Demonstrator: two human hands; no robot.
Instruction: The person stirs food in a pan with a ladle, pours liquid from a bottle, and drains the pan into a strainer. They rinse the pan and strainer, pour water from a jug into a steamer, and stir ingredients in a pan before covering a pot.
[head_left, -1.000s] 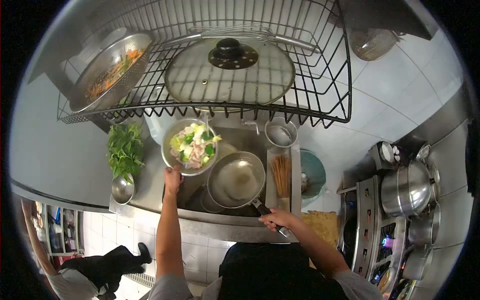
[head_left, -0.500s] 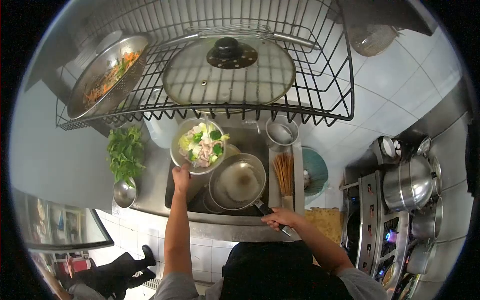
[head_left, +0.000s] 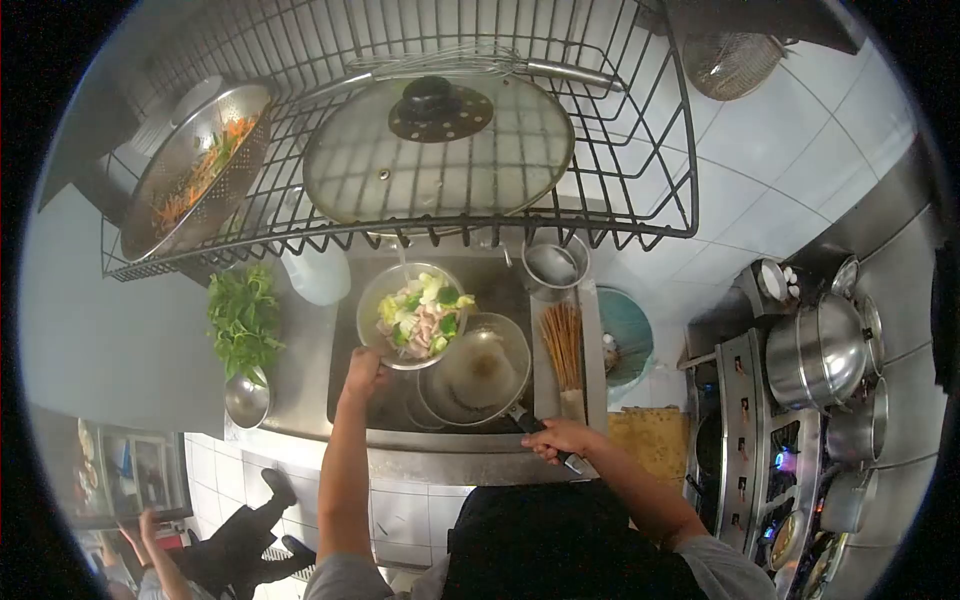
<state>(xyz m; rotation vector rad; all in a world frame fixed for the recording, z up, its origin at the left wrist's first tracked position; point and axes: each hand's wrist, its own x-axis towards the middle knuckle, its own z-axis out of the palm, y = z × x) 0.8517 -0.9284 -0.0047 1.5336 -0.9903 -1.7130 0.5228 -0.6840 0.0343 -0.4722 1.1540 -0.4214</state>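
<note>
Head view — left hand (head_left: 366,372) grips bowl (head_left: 370,303) of meat (head_left: 422,333), vegetables (head_left: 428,292); right hand (head_left: 558,440) clenches pan (head_left: 488,370).

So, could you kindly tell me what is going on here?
A person's left hand grips the near rim of a metal bowl holding vegetables and pinkish pieces. The right hand holds a pan by its handle. In view, the bowl overlaps the pan's upper left edge; whether they touch is unclear. A glass lid rests on the wire rack above.
</note>
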